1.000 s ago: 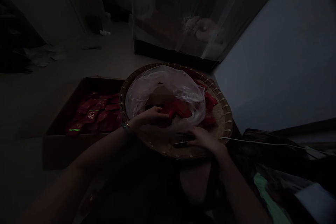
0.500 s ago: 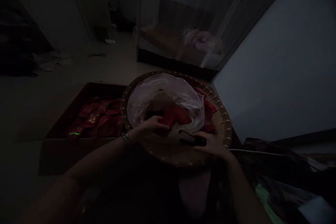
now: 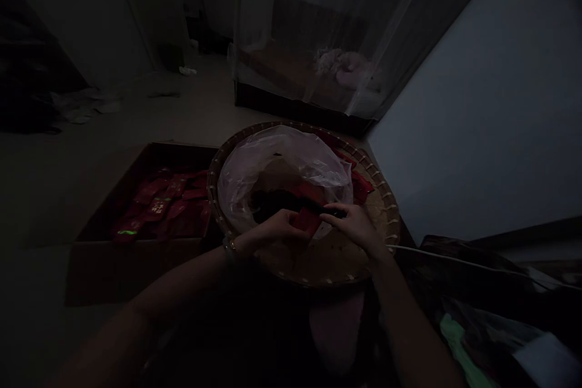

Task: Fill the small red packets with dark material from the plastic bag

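Note:
The light is very dim. My left hand (image 3: pixel 278 225) is closed on a red packet (image 3: pixel 309 222), held low over the near part of a round woven bamboo tray (image 3: pixel 336 260). My right hand (image 3: pixel 352 224) is closed round a small black handheld tool (image 3: pixel 334 212), its kind too dark to make out. The tool meets the upper edge of the packet. Behind my hands, a clear plastic bag (image 3: pixel 286 145) lies open in the tray, with dark contents (image 3: pixel 273 201) inside. More red packets (image 3: pixel 362 187) rest at the tray's right side.
Left of the tray stands a cardboard box (image 3: pixel 136 267) filled with red packets (image 3: pixel 157 209). A white cord (image 3: pixel 436 251) runs off to the right, above dark items and a green cloth (image 3: pixel 459 339). A pale wall (image 3: pixel 491 121) and a netted bed (image 3: pixel 291 66) lie beyond.
My right hand has moved up and left, bringing the black tool from the tray's front to the red packet. My left hand has shifted slightly right and down with the packet.

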`<state>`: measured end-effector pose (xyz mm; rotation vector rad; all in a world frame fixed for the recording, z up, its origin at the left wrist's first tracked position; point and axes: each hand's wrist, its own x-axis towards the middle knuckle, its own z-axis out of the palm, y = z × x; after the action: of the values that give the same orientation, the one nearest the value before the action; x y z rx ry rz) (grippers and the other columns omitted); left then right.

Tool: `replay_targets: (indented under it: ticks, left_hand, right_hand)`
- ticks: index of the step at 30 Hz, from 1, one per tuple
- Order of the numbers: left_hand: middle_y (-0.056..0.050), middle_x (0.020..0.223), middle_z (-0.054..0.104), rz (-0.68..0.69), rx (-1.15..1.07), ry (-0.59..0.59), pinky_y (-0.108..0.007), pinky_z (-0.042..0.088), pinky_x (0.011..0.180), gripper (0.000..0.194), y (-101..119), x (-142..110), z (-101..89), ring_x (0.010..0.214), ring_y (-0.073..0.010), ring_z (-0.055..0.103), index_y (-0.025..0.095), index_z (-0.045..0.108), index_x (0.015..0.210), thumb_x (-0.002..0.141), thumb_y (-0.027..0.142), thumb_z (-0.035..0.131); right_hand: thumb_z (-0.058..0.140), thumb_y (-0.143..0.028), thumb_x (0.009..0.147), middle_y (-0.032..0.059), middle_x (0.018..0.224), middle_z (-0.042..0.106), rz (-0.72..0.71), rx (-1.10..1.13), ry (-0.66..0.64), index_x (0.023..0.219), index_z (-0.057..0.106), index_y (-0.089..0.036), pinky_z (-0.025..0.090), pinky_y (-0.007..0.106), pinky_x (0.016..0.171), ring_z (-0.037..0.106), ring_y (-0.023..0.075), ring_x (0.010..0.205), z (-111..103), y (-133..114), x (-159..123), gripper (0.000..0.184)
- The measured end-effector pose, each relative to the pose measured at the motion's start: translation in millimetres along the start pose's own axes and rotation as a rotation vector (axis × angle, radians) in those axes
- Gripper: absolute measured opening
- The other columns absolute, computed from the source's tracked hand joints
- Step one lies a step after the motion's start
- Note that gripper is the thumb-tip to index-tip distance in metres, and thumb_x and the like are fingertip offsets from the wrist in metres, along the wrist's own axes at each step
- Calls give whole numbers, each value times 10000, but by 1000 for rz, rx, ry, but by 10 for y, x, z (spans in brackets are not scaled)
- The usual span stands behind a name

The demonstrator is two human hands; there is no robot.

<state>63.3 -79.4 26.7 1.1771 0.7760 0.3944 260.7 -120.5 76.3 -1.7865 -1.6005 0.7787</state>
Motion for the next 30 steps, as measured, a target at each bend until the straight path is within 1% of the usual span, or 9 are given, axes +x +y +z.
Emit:
replay_targets:
  ticks: [4, 7, 12, 16, 18, 21, 25, 27, 30]
  left_hand:
    - [30, 632, 625, -31, 52, -50, -187, 428, 542, 340, -44, -28, -57, 548, -86, 552, 105, 697, 809, 526, 248, 821]
    - [11, 660, 656, -46, 99, -94, -199, 447, 570, 363, -98, -60, -123, 585, -108, 586, 101, 716, 859, 539, 248, 805]
    - [-13, 691, 689, -66, 133, -132, -207, 472, 601, 334, -124, -104, -217, 622, -127, 627, 103, 723, 878, 578, 243, 771]
    - [-13, 672, 688, -62, 172, -141, -200, 469, 585, 291, -102, -127, -247, 615, -127, 629, 101, 726, 847, 590, 234, 758]
    - [-14, 671, 688, -45, 171, -134, -198, 466, 574, 274, -107, -124, -250, 612, -128, 627, 100, 723, 822, 585, 233, 761]
    - [-12, 677, 689, -37, 148, -119, -202, 470, 576, 282, -129, -108, -247, 608, -128, 628, 103, 721, 830, 579, 224, 766]
    - [-14, 694, 695, -35, 172, -110, -204, 472, 586, 323, -124, -105, -239, 617, -132, 633, 108, 725, 876, 583, 237, 766]
    - [-19, 696, 694, -44, 169, -116, -210, 478, 592, 344, -105, -117, -237, 621, -136, 636, 105, 722, 888, 584, 260, 766]
    - [-28, 693, 695, -50, 171, -118, -214, 481, 595, 340, -76, -140, -233, 629, -141, 640, 100, 719, 879, 586, 266, 761]
  right_hand:
    - [688, -464, 659, 74, 861, 736, -33, -38, 47, 853, 747, -187, 462, 320, 677, 646, 236, 789, -17, 75, 41, 343]
    - [694, -470, 652, 78, 866, 733, -4, -38, 59, 872, 746, -175, 450, 306, 631, 627, 208, 710, -13, 110, 69, 372]
    - [718, -492, 624, 28, 639, 670, 116, 132, -71, 936, 727, -136, 399, 245, 493, 557, 139, 525, -24, 89, 99, 474]
    - [688, -547, 653, -3, 572, 621, 177, 271, -144, 903, 713, -141, 358, 214, 433, 515, 108, 464, -118, 122, 99, 478]
    - [681, -555, 658, -11, 548, 604, 199, 272, -147, 927, 707, -143, 348, 213, 423, 500, 105, 449, -151, 147, 86, 493]
    - [723, -494, 631, 4, 612, 645, 177, 174, -118, 1002, 704, -156, 388, 229, 469, 550, 129, 518, -125, 145, 52, 502]
    - [729, -455, 624, 61, 844, 718, 62, 44, 2, 947, 728, -160, 458, 284, 618, 631, 202, 745, -21, 96, 25, 438]
    - [723, -465, 626, 75, 867, 724, 36, 4, 50, 925, 737, -156, 465, 303, 649, 640, 229, 794, 11, 89, 31, 430]
    - [712, -476, 638, 80, 852, 733, 28, -20, 54, 915, 744, -165, 469, 323, 656, 648, 245, 793, 24, 107, 42, 418]
